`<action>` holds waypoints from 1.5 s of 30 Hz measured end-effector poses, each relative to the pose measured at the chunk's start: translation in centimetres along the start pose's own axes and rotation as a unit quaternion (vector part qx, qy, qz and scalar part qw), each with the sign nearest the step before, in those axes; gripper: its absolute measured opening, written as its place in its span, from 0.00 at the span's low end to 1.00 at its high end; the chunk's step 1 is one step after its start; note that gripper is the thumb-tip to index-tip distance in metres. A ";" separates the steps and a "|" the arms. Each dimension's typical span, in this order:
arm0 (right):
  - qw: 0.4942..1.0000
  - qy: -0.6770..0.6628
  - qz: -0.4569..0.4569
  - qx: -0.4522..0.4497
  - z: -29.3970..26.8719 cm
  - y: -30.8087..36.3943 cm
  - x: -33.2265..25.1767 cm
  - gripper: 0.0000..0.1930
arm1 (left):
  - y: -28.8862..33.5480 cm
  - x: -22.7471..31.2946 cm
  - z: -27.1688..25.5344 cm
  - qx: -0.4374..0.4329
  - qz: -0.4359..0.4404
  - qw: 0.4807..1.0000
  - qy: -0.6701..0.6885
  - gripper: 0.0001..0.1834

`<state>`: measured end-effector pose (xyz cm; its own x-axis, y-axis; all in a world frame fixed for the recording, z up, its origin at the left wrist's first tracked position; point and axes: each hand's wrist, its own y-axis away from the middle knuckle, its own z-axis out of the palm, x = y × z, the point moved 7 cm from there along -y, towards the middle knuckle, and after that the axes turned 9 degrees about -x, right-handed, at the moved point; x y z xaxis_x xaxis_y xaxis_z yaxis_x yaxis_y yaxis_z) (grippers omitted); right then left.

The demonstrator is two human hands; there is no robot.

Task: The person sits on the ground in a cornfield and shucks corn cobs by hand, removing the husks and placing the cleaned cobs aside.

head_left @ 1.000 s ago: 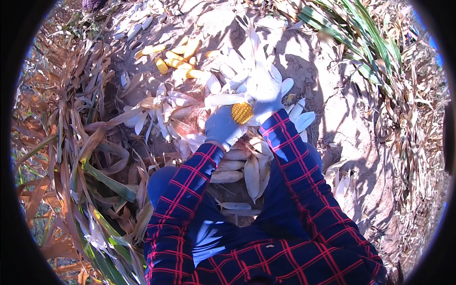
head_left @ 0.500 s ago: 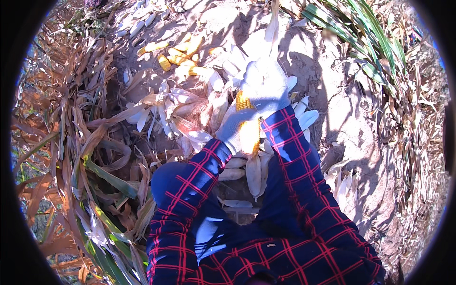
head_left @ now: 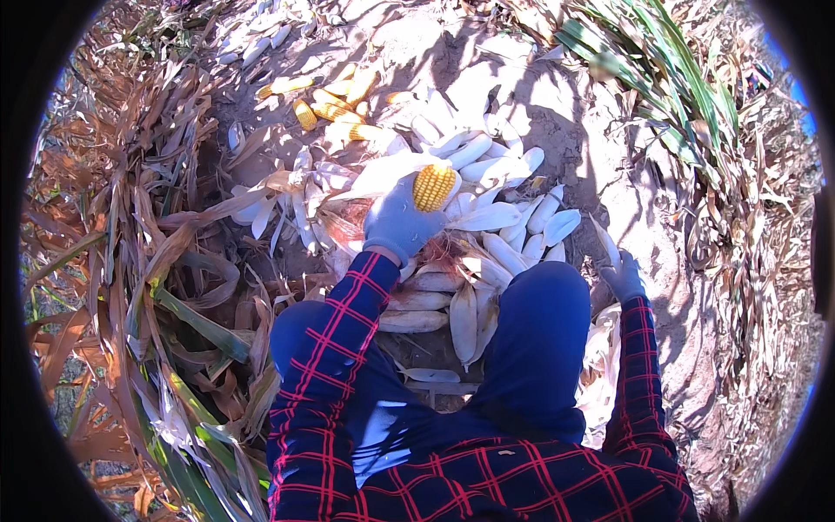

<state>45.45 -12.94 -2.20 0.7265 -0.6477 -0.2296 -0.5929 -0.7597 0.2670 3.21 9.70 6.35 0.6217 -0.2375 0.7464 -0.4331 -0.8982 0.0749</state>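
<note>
In my gloved left hand is a corn cob, its yellow kernels bare at the upper end. The hand is closed round it, above the heap of husks. Pale loose husk spreads just behind the cob. My gloved right hand is off to the right, beside my right knee, closed on a strip of pale corn husk that points up from its fingers. Several unhusked ears in whitish husks lie between and in front of my knees. Bare yellow cobs are piled farther away on the left.
Dry corn stalks and leaves line the left side. Green and dry stalks lie at the upper right. Pale husks rest beside my right thigh, and bare soil shows on the right.
My hands were together on the cob and have parted. The left stays with the cob, a little to the left; the right has swung out right and down with the husk.
</note>
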 end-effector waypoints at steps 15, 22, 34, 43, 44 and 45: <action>0.894 -0.176 -0.356 -0.208 -1.5 1.0 -29.6 0.39 | 0.8 0.3 1.6 0.018 0.075 0.958 -0.276 0.20; 0.725 -0.449 -0.373 -0.365 3.1 1.6 -37.3 0.30 | 1.7 0.9 1.8 -0.025 0.146 0.933 -0.329 0.22; 0.592 -0.767 -0.129 -0.212 5.2 -2.6 -34.0 0.10 | 0.5 0.0 3.7 -0.128 0.024 0.977 -0.169 0.31; 0.635 -0.702 -0.230 -0.227 2.0 -1.2 -35.1 0.13 | 0.3 -0.1 4.3 -0.161 0.048 0.972 -0.166 0.25; 0.689 -0.663 -0.207 -0.208 3.1 -1.5 -34.8 0.13 | 1.2 0.0 4.0 -0.137 0.013 0.964 -0.227 0.23; 0.740 -0.618 -0.186 -0.190 3.6 -1.1 -35.3 0.13 | 1.5 0.0 4.0 -0.089 0.021 0.959 -0.269 0.19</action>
<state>19.25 10.54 2.21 -0.1976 -0.1352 -0.9709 -0.1200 -0.9797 0.1608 5.19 6.86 3.86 0.8269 -0.4719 0.3060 -0.5402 -0.8177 0.1988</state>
